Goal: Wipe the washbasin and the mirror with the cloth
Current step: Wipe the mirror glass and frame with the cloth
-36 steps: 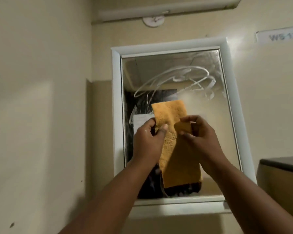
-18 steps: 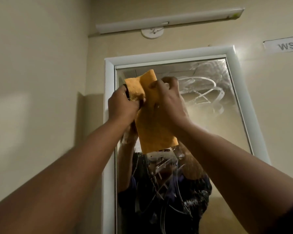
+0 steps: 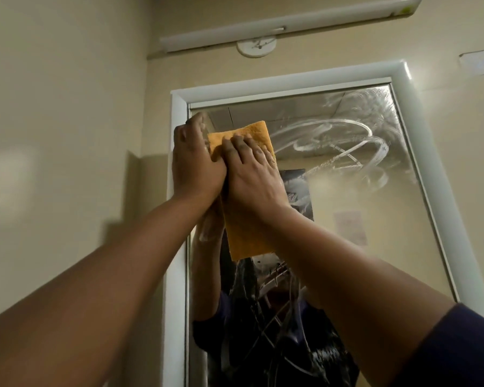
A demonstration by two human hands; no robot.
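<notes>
Smeared mirror (image 3: 347,191), orange cloth (image 3: 248,236) pressed flat by left hand (image 3: 196,169), right hand (image 3: 252,177), fingers straight

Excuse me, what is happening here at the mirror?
A person is wiping the mirror with an orange cloth. The right hand presses the cloth flat against the glass near the upper left corner, and the left hand rests beside it at the cloth's edge. White soapy streaks cover the upper right of the glass, not yet wiped. No washbasin is in view.
</notes>
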